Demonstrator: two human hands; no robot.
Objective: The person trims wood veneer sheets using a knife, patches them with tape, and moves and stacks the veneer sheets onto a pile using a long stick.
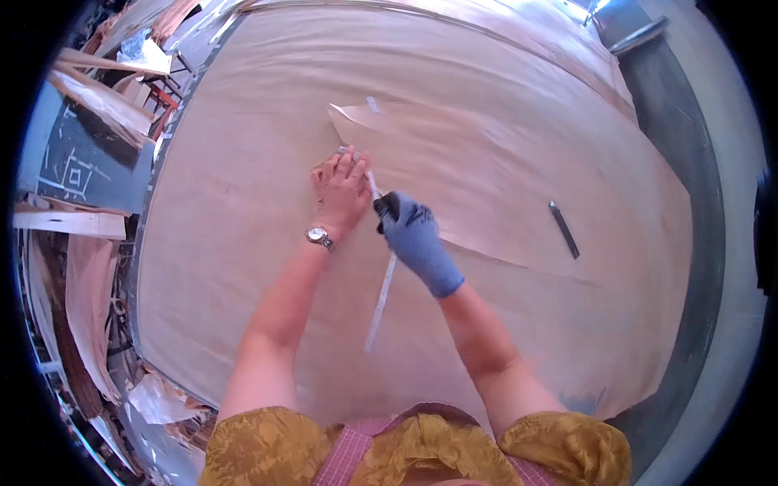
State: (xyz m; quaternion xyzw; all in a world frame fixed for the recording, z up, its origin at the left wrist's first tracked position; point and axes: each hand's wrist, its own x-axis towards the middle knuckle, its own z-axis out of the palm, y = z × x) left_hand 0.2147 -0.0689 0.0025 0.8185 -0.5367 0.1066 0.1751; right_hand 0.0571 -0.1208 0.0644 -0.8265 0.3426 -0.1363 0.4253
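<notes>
My left hand [342, 193], bare and with a wristwatch [318, 235], presses down on a pale strip [378, 312] with its fingers near together. The strip looks like a ruler and lies on a large brown sheet [219, 202]. My right hand [409, 231], in a blue-grey glove with dark fingertips, is closed beside the strip, just below and right of my left hand. What its fingers hold is hidden. A raised, cut corner of sheet [352, 121] lies beyond my left fingertips. A slit edge runs to the right of the glove.
A dark cutter-like tool [565, 230] lies on the sheet at the right. A small white piece [373, 104] sits near the raised corner. Brown sheet scraps [91, 300] hang at the left, beyond the table's edge. Folded sheeting lies along the far edge.
</notes>
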